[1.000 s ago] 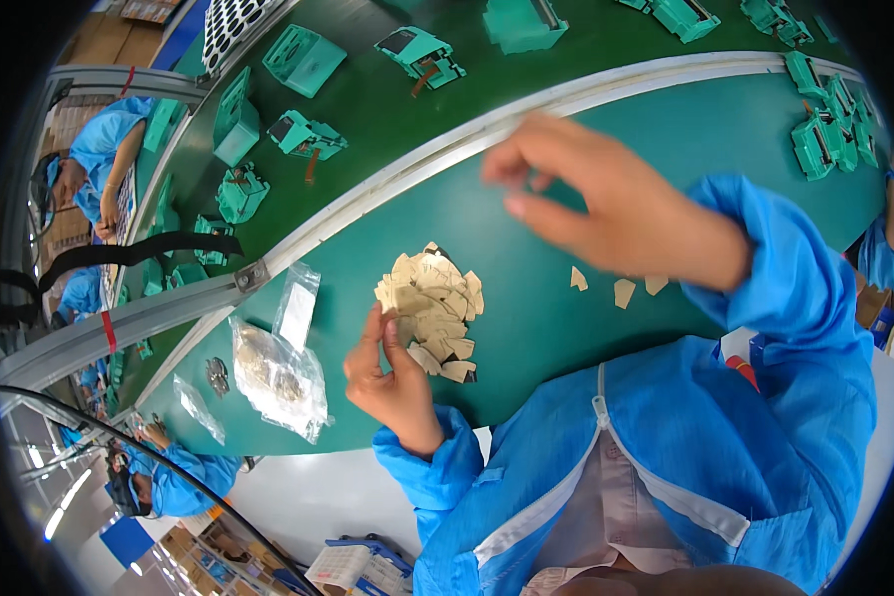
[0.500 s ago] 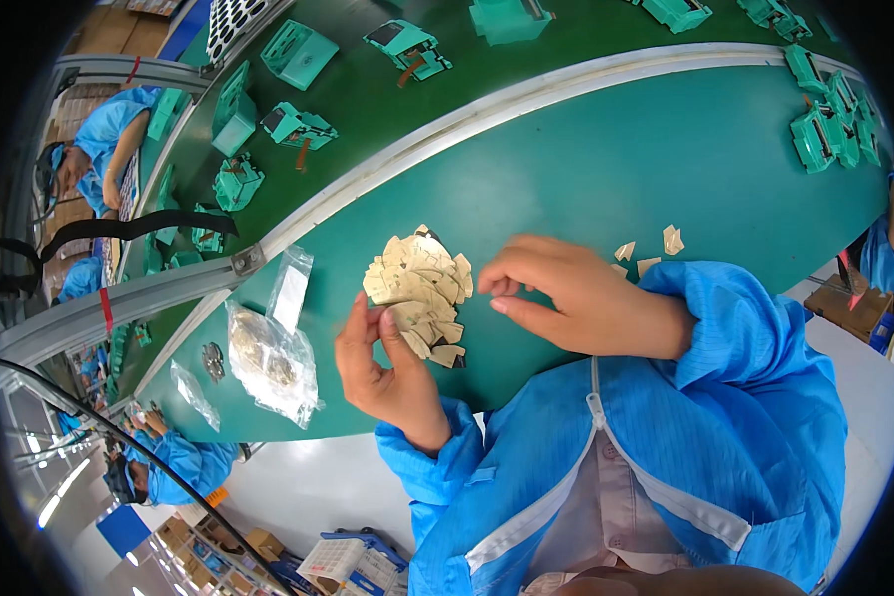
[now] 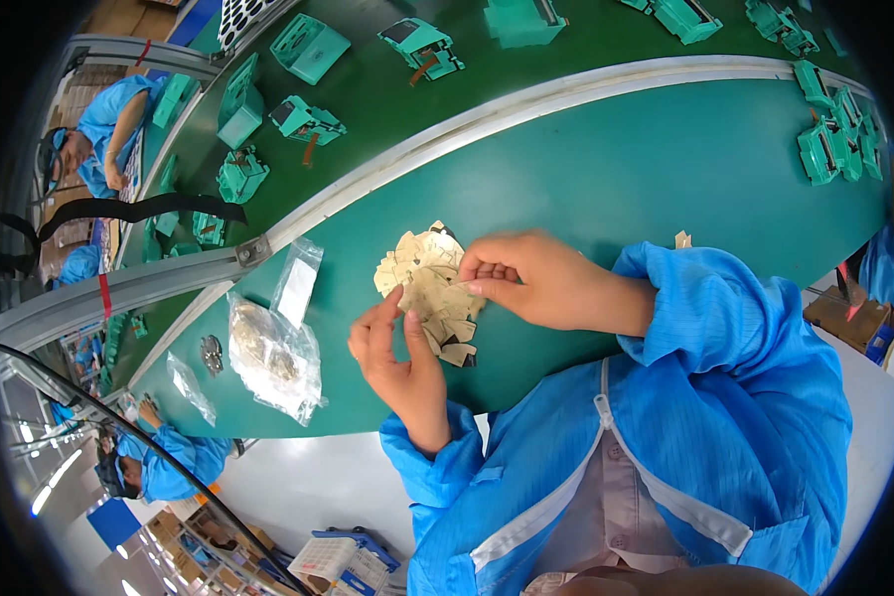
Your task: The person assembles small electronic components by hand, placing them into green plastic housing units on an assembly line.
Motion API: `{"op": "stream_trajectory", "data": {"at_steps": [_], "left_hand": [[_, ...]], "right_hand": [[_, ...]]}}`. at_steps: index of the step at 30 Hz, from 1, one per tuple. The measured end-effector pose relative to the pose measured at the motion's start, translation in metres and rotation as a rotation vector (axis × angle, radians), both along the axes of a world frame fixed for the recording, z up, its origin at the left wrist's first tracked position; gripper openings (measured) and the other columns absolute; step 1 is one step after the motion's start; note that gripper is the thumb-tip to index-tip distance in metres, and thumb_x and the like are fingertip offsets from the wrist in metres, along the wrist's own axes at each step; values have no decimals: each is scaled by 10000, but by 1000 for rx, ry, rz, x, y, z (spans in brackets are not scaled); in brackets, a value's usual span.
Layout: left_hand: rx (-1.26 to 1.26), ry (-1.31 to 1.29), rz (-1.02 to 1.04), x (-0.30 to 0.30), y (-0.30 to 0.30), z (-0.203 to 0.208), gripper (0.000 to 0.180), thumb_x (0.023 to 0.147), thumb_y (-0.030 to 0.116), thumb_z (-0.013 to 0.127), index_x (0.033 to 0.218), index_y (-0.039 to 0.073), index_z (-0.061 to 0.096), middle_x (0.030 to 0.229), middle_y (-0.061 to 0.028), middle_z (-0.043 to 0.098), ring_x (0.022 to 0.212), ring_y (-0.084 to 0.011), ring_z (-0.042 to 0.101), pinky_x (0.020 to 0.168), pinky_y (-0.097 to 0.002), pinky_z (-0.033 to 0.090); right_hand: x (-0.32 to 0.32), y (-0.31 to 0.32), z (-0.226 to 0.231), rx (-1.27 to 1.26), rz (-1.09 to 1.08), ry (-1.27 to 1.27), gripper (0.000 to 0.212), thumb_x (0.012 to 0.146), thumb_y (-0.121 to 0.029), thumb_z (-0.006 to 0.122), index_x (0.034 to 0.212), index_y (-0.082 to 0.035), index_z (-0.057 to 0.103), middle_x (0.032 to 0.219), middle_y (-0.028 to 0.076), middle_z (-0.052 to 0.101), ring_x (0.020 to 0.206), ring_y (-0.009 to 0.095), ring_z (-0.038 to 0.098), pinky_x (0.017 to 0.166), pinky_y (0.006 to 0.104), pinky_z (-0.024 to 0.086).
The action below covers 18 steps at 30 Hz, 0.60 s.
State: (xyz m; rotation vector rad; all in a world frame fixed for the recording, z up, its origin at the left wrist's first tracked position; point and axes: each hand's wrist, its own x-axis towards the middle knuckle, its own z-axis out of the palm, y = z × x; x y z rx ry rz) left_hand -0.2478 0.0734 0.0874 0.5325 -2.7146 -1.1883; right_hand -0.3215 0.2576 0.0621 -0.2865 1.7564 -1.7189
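Note:
A heap of thin, cream-coloured flat pieces (image 3: 457, 328), some with dark patches, lies on the green table. Over it, my left hand (image 3: 397, 363) holds the edge of one cream piece (image 3: 431, 288) between thumb and forefinger. From the other side my right hand (image 3: 546, 283) pinches at that piece's right edge, its other fingers curled in. The fingertips partly cover where they grip.
Left of the heap lie a clear plastic bag (image 3: 273, 363), a small dark round part (image 3: 212, 355) and a smaller bag (image 3: 191, 389). Beyond the pale rail (image 3: 387, 159) stand green plastic housings (image 3: 308, 50). More housings (image 3: 834, 144) cluster at far right. Co-workers (image 3: 169, 462) sit leftward.
My right hand has moved left to the cream piece, its thumb and forefinger closing at the edge. My left hand has shifted slightly right. My right sleeve now covers most of the loose pieces at right.

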Motion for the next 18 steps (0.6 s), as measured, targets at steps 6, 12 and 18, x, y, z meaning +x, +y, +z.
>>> {"op": "stream_trajectory", "data": {"at_steps": [6,12,18], "left_hand": [[591,-81,-55,2,17,9,238,917,7,662,1152,-13,641,962,-43,656,867,-103,570,786,-246,457],[1072,-183,-41,9,38,5,162,912,-27,661,1073,-22,647,935,-46,681,783,-60,600,716,-179,460],[926,-154,-69,13,61,-1,189,892,-65,663,1080,-47,645,961,-71,669,818,-100,608,736,-210,479]], "right_hand": [[6,8,13,13,-14,136,101,902,-50,650,994,-17,621,900,88,656,779,180,641,676,309,505],[19,31,32,138,-48,486,86,853,-68,682,925,-43,643,904,79,603,812,269,579,726,370,456],[36,46,35,398,-102,818,129,802,-86,711,917,-66,656,949,58,571,854,253,554,707,377,415]]}}
